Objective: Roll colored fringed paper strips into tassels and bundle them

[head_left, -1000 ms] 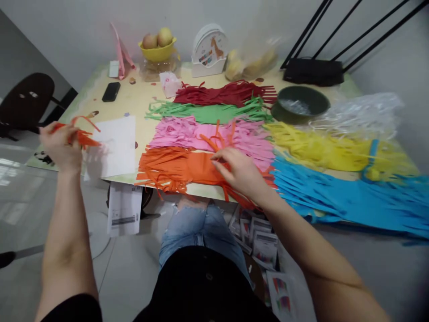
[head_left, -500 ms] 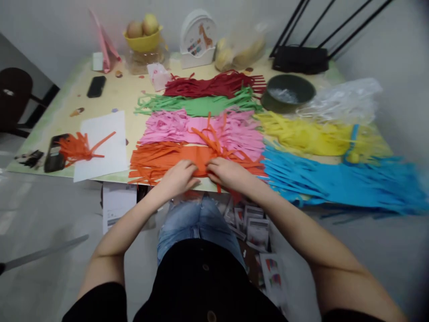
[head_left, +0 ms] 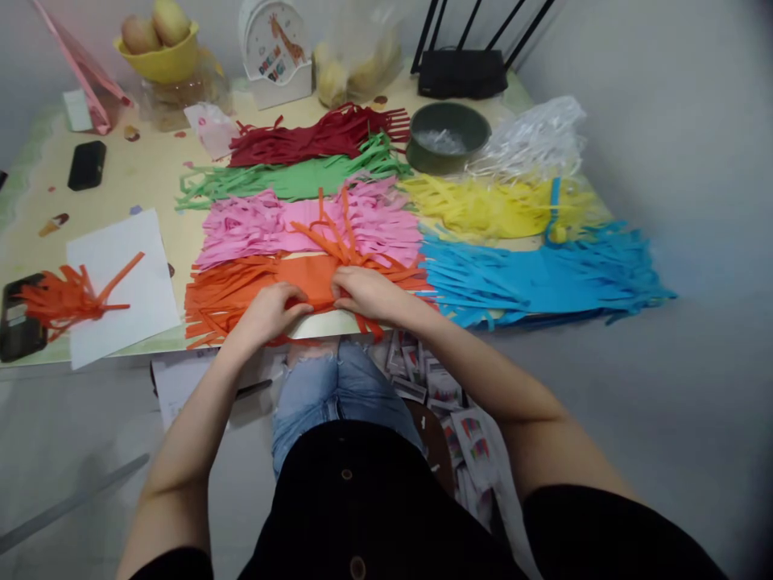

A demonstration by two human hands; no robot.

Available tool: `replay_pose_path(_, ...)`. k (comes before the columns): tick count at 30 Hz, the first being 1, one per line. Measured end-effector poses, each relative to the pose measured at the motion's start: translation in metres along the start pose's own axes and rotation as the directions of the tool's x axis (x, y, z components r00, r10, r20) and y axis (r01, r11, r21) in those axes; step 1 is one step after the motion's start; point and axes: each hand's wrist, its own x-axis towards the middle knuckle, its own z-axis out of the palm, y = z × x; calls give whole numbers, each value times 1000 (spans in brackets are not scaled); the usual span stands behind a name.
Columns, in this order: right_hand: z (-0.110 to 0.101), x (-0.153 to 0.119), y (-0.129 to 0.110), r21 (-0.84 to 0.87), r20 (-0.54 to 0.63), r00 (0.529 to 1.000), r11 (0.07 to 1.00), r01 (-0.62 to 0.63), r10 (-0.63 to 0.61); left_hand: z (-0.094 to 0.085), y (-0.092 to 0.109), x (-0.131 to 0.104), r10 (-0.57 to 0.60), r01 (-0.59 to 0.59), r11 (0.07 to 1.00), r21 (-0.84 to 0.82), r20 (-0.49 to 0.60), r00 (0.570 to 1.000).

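Observation:
An orange fringed tissue-paper sheet (head_left: 310,275) lies at the table's near edge, its middle uncut and strips spreading to both sides. My left hand (head_left: 270,312) pinches its near edge, thumb and fingers bent together. Close by on the right, my right hand (head_left: 369,296) has its fingers curled on the same edge. A loose bunch of orange strips lies just beyond my right hand, over a pink fringed sheet (head_left: 297,219). Far left, a tied orange tassel (head_left: 76,296) rests across white paper (head_left: 130,282) and a dark phone (head_left: 18,338).
Green (head_left: 302,179), dark red (head_left: 302,143), yellow (head_left: 489,205) and blue (head_left: 513,278) fringed sheets spread over the table. Behind stand a dark green bowl (head_left: 416,153), clear plastic (head_left: 537,137), a black router (head_left: 462,74) and a yellow fruit bowl (head_left: 158,63). A second phone (head_left: 88,165) lies left.
The camera view has shifted, so the table's things appear further left. Both hands stay at the orange sheet's near edge, the gap between them slightly wider.

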Motion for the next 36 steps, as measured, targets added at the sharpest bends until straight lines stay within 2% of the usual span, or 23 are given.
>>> replay_pose_path(6,-2,3,1,-7,-4,1000,1000,-13,13,-6,13,5,-32,30,995,92,23,999)
replay_pose_path(13,-3,3,1,-19,2,1000,1000,-25,25,-8,26,11,-77,61,959,277,48,996)
replay_pose_path(26,-15,4,-8,-53,76,994,996,-74,78,-15,35,11,-99,53,907,417,91,991)
replay_pose_path(30,-18,3,-11,-51,88,992,995,-86,90,-16,36,13,-109,56,908,416,106,988)
replay_pose_path(36,-15,5,-8,-48,71,994,996,-76,80,-17,40,14,-149,87,893,441,107,983)
